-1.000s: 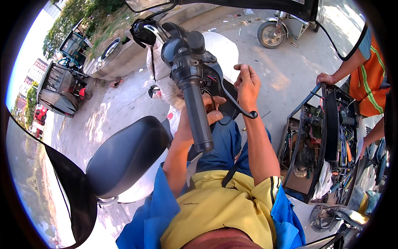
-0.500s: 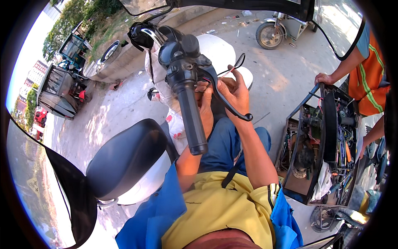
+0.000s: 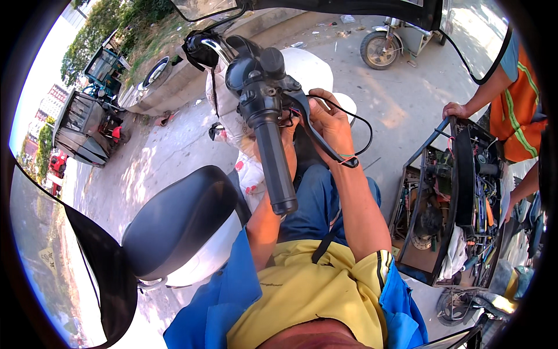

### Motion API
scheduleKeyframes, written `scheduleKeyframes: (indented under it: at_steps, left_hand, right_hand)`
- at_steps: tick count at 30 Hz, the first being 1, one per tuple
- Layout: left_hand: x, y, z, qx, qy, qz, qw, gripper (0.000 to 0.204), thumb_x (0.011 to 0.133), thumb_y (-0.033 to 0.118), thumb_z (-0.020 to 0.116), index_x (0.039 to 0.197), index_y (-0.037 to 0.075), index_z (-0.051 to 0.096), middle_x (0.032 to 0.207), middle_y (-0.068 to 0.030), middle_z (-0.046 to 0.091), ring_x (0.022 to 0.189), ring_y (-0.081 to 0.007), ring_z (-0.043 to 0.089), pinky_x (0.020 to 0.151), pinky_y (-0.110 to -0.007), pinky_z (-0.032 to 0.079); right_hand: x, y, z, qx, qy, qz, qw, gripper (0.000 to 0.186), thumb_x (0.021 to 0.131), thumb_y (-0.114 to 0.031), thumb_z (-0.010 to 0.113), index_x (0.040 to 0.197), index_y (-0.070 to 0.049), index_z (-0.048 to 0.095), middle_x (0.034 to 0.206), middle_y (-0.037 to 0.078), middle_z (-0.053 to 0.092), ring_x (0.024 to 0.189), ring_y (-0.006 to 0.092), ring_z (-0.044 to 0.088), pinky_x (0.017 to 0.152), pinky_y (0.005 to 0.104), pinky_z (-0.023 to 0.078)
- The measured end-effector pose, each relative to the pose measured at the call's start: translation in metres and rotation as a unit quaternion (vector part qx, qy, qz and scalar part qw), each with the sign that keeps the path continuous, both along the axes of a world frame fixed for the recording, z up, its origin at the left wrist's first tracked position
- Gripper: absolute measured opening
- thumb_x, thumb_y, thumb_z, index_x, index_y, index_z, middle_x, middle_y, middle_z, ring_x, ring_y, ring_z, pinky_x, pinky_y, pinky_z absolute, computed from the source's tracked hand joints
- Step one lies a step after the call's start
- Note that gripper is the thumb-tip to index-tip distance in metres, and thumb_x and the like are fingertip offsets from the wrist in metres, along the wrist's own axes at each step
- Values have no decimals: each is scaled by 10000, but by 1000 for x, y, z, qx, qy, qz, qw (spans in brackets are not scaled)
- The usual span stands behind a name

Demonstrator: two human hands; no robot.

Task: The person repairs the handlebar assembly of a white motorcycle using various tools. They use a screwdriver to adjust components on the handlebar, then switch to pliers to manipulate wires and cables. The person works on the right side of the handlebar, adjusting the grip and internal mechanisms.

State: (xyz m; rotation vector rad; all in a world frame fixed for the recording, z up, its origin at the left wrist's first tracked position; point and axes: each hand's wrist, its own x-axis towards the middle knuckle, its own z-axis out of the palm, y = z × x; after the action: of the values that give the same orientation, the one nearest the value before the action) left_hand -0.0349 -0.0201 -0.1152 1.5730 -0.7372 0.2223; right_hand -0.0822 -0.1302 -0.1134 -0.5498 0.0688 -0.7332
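Observation:
A black handlebar grip (image 3: 275,166) with a switch housing (image 3: 258,102) points toward me, its brake lever (image 3: 319,139) slanting off to the right. My right hand (image 3: 334,125) is closed beside the lever, pinching a thin black cable (image 3: 371,129) whose loop bulges out to the right and comes back down near my wrist. Behind the grip, my left hand (image 3: 289,142) is closed close under the housing, where thin reddish wires show. The grip and lever hide most of its fingers, and what they hold is not visible.
A black seat (image 3: 180,221) lies at left. On the right, an open metal tool box (image 3: 433,134) is crammed with tools and parts; a person in an orange vest (image 3: 514,116) rests a hand on it. Ahead stands a three-wheeler's front wheel (image 3: 380,50). Parked vehicles line the far left.
The black cable, a small upright loop above my right hand before, now swings out right and down toward my wrist. My right hand's raised fingers have curled in. The handlebar has shifted slightly right.

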Motion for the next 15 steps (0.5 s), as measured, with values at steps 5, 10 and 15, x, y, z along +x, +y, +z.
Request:
scheduleKeyframes:
  at_steps: [5, 10, 15]
  left_hand:
    - [-6, -6, 2, -70, 24, -21, 997, 279, 916, 103, 794, 1179, 58, 710, 1069, -82, 733, 936, -198, 712, 822, -314, 553]
    - [9, 3, -28, 73, -141, 10, 987, 512, 938, 45, 707, 1426, 184, 643, 1255, -105, 678, 997, -230, 704, 876, -362, 551]
    - [7, 4, -30, 112, -153, 26, 982, 532, 940, 17, 683, 1446, 174, 632, 1265, -113, 681, 1018, -236, 710, 885, -358, 555]
  right_hand:
    - [-3, -4, -8, -36, -9, -3, 999, 223, 988, -5, 685, 1194, 66, 638, 1073, 149, 718, 865, 166, 702, 796, 282, 607]
    - [-8, 0, 4, -84, 44, -48, 994, 266, 964, -16, 708, 1199, 83, 630, 1074, 157, 720, 896, 169, 701, 808, 279, 594]
    - [-4, -1, 1, -212, 122, -126, 961, 345, 909, -36, 754, 1196, 103, 622, 1036, 173, 734, 890, 181, 709, 800, 286, 585]
